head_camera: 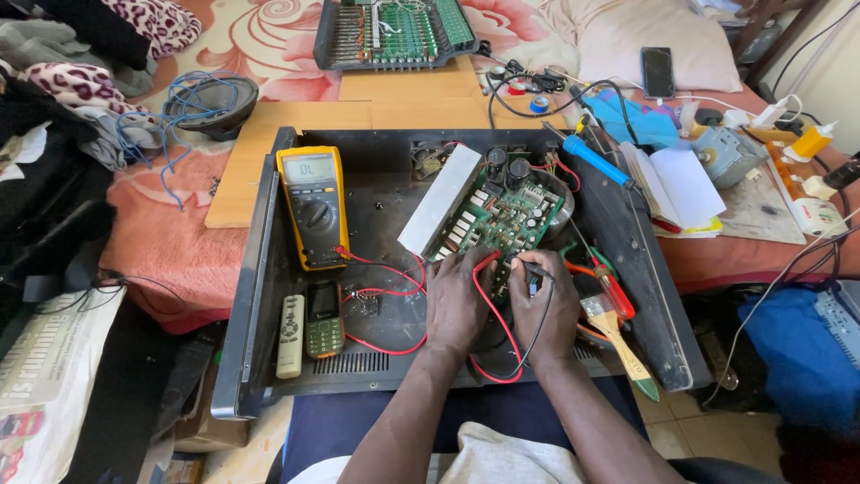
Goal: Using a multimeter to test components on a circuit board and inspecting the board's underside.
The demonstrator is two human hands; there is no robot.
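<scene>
Cluttered bed w/ a floral sheet point(269, 40) serves as the workbench; a wooden board point(394, 103) lies across it, and on that sits an opened black metal amplifier chassis point(260, 269).

Left hand point(455, 300) is curled, fingertips pinching the red-tipped multimeter probe point(485, 262) onto the green printed circuit board point(497, 220) just ahead of the knuckles. Right hand point(545, 305) is likewise closed in a pinch on the black probe point(530, 269), touching the same board's near edge. Both hands sit side by side, almost touching.

Handling, as a judgement: the 2 probes are light, stiff, slim plastic sticks w/ sharp tips; best held pen-style on the insulated shaft, never the metal point. Red lead point(385, 269) and black lead point(528, 345) are soft and springy, likely to tug the tips off a pad. Board looks rigid but fragile: crowded w/ small parts, 2 dark cylindrical capacitors point(506, 166) beyond the fingers; grip by edges or the grey aluminium heatsink point(441, 199) only.

Left of the left hand: yellow handheld multimeter point(313, 206), a white remote point(289, 336) and a small keypad phone point(324, 318). Right of the right hand: a red-handled screwdriver point(614, 291) and a wooden-handled paintbrush point(618, 345); farther out, a blue-handled soldering iron point(596, 161).

Hard to tell: exact solder points under the tips are hidden by fingers; component markings too small; chassis near edge is cut off by the person's lap.
</scene>
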